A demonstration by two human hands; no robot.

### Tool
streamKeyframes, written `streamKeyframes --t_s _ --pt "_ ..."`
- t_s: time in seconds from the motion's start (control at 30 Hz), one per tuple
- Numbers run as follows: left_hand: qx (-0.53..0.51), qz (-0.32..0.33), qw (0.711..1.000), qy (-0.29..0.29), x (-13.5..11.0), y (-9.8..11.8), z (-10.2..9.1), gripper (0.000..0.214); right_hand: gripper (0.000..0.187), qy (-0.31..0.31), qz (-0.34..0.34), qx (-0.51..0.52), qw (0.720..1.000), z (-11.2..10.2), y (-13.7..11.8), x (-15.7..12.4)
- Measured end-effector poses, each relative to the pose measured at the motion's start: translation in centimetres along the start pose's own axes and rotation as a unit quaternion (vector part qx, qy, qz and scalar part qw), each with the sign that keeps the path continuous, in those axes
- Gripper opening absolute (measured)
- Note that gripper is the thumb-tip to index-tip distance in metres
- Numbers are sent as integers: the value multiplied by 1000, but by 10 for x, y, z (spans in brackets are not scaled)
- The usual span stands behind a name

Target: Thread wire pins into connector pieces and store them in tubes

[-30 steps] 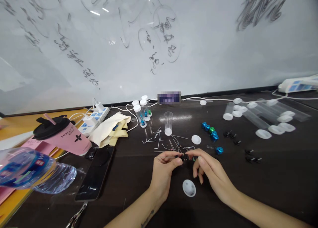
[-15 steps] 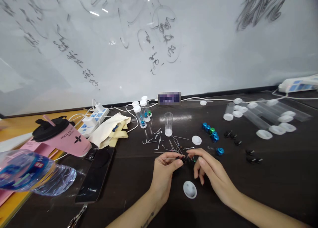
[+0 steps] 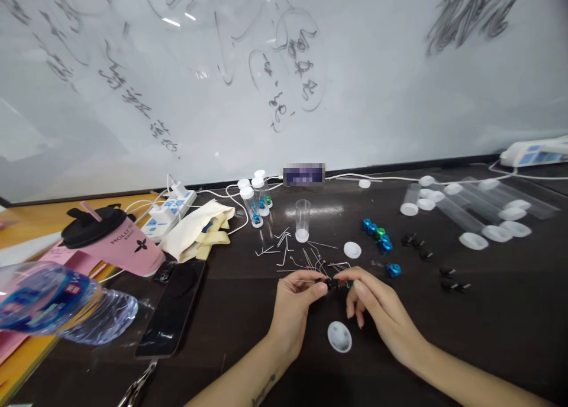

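Observation:
Thumb and forefinger of my left hand (image 3: pixel 290 315) pinch a small black part (image 3: pixel 330 284), and a thin metal rod runs back past the fingers. Facing it, my right hand (image 3: pixel 386 309) has its thumb and forefinger closed at the part's right end, by a tiny red and green bit; what they grip is unclear. Just beyond the fingertips lie bent metal rods (image 3: pixel 284 238) and thin wires. A clear tube (image 3: pixel 302 217) stands upright behind them. One white cap (image 3: pixel 339 337) lies below my hands, another white cap (image 3: pixel 352 250) above.
Blue metal pieces (image 3: pixel 385 243) and a green one (image 3: pixel 380 233) sit to the right, near small black parts (image 3: pixel 448 286). Farther right are empty tubes with white caps (image 3: pixel 473 241). Filled tubes (image 3: pixel 254 209), a phone (image 3: pixel 173 306), a water bottle (image 3: pixel 71 303) and a pink cup (image 3: pixel 128 250) stand left.
My right fingertips have come closer to the black part, and a small reddish bit now shows between the hands. The whole view has shifted slightly; my left hand keeps its pinch.

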State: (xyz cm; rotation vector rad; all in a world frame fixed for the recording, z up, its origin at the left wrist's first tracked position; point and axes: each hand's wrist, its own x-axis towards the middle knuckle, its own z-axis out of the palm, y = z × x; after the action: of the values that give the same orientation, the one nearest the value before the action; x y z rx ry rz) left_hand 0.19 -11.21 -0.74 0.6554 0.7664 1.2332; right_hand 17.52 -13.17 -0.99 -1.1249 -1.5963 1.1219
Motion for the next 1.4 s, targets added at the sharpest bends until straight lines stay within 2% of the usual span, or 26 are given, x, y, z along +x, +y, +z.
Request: streamKeyframes --t_s 0.53,0.77,0.97,1.2,1.4 --pt "9 5 1000 9 0 -2 -2 19 34 9 -6 -7 1000 0 -4 1" --pt "11 -5 1000 -4 -1 -1 -2 19 31 15 26 -7 1000 2 -3 3" --pt "31 -6 999 -3 -3 0 -1 19 19 24 14 -33 999 3 -1 5" --pt "29 -14 999 -1 -2 -1 0 20 17 20 10 -16 1000 2 -2 6" --pt "9 -10 1000 -8 -1 -1 -1 20 28 29 4 -1 1000 2 -1 5"
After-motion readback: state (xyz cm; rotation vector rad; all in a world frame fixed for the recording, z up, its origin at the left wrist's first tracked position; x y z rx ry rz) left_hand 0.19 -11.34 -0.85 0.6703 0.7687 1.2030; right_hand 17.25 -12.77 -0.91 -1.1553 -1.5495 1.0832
